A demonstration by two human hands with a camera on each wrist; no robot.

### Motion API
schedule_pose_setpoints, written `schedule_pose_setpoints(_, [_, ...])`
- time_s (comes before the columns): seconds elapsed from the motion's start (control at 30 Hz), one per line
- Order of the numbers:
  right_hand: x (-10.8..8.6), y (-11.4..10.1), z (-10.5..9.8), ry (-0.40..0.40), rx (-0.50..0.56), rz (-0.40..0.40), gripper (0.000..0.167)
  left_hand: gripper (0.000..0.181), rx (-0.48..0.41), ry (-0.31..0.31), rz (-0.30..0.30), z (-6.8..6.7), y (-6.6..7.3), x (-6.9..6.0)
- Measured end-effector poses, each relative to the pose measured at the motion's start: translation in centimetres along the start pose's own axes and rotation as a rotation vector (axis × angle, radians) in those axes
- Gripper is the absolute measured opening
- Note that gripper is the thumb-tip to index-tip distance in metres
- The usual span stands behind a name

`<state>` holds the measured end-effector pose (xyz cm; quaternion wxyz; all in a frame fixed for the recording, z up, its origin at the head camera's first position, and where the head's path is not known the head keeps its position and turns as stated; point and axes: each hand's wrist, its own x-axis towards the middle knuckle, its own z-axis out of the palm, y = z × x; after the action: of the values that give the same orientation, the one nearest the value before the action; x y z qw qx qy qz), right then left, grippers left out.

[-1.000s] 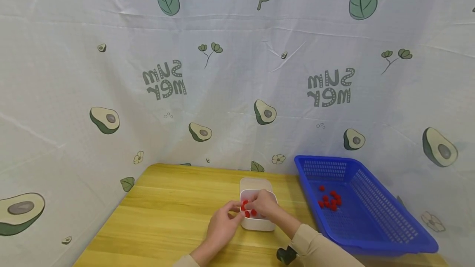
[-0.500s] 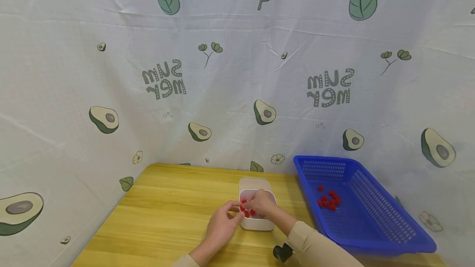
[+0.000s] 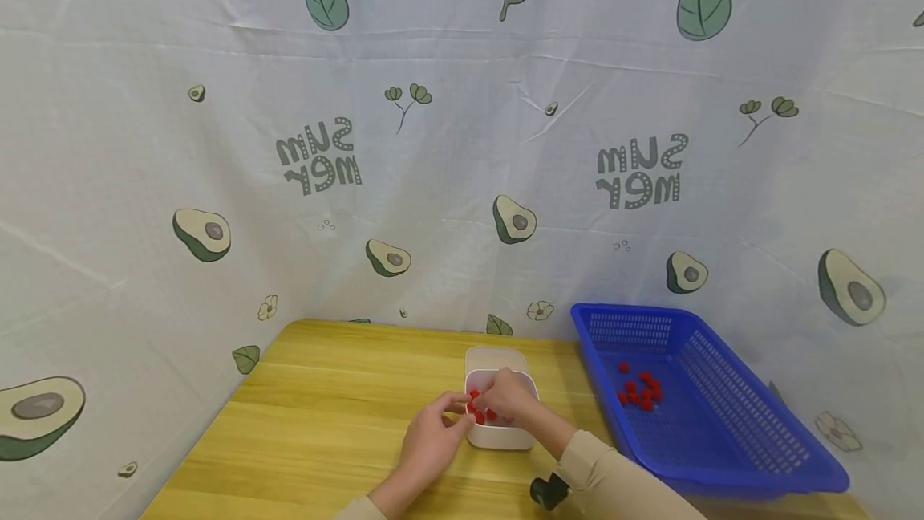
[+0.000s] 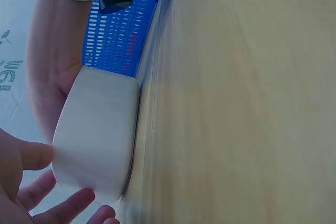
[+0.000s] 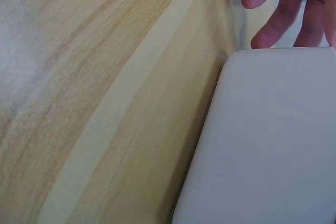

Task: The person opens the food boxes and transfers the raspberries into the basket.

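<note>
A white lidded box (image 3: 501, 438) stands on the table, its pale lid (image 3: 496, 358) tipped back at the far side. Several small red round pieces (image 3: 480, 417) lie inside it. My left hand (image 3: 429, 440) touches the box's left side, thumb and fingers spread along that end; the left wrist view shows the fingertips against the white wall (image 4: 97, 135). My right hand (image 3: 514, 398) reaches over the right rim into the box. Its bent fingers are among the red pieces, and whether they pinch one is hidden. The right wrist view shows mostly the box's outer wall (image 5: 268, 135).
A blue perforated basket (image 3: 729, 424) stands to the right, with several more red pieces (image 3: 646, 393) near its left side. A black device (image 3: 549, 492) sits by the right sleeve. Behind the wooden table (image 3: 318, 416) hangs a printed curtain (image 3: 447, 143).
My right hand's fingers shift only slightly among the red pieces in the box. The left hand stays at the box's side. The head view drifts a little.
</note>
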<state>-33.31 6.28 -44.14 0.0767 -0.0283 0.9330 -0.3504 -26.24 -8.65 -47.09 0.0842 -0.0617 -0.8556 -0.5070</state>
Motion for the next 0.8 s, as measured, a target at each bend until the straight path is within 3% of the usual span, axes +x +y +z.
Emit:
schedule_pose_setpoints(0.47, [-0.1,0.0,-1.6,-0.039,0.028,-0.048,0.01,0.026,0.022,0.019,-0.012,0.1,0.1,0.0])
schedule_pose_setpoints(0.8, [-0.6,-0.3,-3.6,-0.02,0.003,-0.066,0.009,0.026,0.011,0.005,-0.039,0.0,0.3,0.1])
